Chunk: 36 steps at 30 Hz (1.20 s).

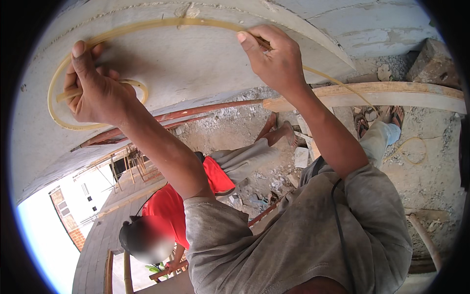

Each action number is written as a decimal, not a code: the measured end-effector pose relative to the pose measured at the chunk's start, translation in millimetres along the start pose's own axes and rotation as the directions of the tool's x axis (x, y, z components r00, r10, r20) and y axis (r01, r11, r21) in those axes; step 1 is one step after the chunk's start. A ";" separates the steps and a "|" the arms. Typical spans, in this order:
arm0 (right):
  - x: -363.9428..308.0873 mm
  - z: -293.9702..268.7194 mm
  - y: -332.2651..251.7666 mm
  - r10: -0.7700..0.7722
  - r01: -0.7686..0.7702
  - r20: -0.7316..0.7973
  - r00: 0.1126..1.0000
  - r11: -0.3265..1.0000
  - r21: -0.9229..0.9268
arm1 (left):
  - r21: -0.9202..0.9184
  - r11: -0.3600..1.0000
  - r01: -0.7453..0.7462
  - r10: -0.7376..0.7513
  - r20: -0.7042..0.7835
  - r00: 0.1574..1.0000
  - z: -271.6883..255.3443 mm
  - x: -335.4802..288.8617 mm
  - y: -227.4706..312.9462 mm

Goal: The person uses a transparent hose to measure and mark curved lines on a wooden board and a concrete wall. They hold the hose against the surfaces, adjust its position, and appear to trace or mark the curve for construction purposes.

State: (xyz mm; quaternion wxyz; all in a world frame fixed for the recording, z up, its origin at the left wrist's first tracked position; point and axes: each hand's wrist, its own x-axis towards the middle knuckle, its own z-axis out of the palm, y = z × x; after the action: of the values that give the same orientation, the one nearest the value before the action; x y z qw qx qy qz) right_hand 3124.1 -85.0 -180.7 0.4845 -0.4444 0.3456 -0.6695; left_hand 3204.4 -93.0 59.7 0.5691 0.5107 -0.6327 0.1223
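Observation:
A thin, yellowish clear hose runs in an arc against the pale plastered wall. My left hand is closed round it at the left, and below that hand the hose bends into a loop with its cut end showing by the fingers. My right hand pinches the same hose farther right, thumb and fingers pressed together. From there the hose trails behind my right wrist and down toward the ground, where a coil of it lies on the rubble.
A co-worker in a red shirt and dark cap bends at my left. A wooden board and a reddish bar run along the wall. Broken rubble covers the ground; a concrete block sits at far right.

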 end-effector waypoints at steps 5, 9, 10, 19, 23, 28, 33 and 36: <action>6.5 1.3 3.7 -0.006 0.006 -0.009 1.000 1.000 0.002 | -0.013 1.000 -0.010 0.010 -0.004 1.000 5.1 1.3 -6.1; 6.2 1.4 4.3 -0.015 0.015 -0.015 1.000 1.000 0.005 | -0.013 1.000 -0.013 0.013 -0.002 1.000 5.0 0.8 -5.0; 6.1 1.8 4.6 -0.018 0.018 -0.017 1.000 1.000 0.006 | -0.013 1.000 -0.015 0.015 0.001 1.000 4.8 0.6 -4.8; 6.1 2.7 6.4 -0.012 0.012 -0.010 1.000 1.000 0.008 | -0.003 1.000 -0.029 0.029 0.007 1.000 4.1 0.8 -7.0; 5.9 3.0 5.9 -0.007 0.008 -0.008 1.000 1.000 0.014 | -0.022 0.999 -0.030 0.030 0.014 0.999 3.6 1.8 -8.0; 5.9 2.7 5.2 -0.002 0.002 -0.006 1.000 1.000 0.004 | -0.019 0.999 -0.033 0.033 0.011 0.999 3.8 2.2 -7.9; 6.3 3.6 5.5 -0.009 0.009 -0.016 1.000 1.000 0.019 | -0.009 0.999 -0.043 0.043 0.004 0.999 4.5 1.6 -7.9; 5.8 3.4 6.0 -0.003 0.004 -0.013 1.000 1.000 0.011 | -0.012 0.999 -0.039 0.039 0.006 0.999 4.4 1.8 -8.1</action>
State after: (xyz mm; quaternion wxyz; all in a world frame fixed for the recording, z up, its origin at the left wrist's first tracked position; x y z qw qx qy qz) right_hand 3128.5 -92.4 -183.2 0.4837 -0.4381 0.3440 -0.6751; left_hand 3208.4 -100.8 56.3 0.5674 0.4954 -0.6452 0.1281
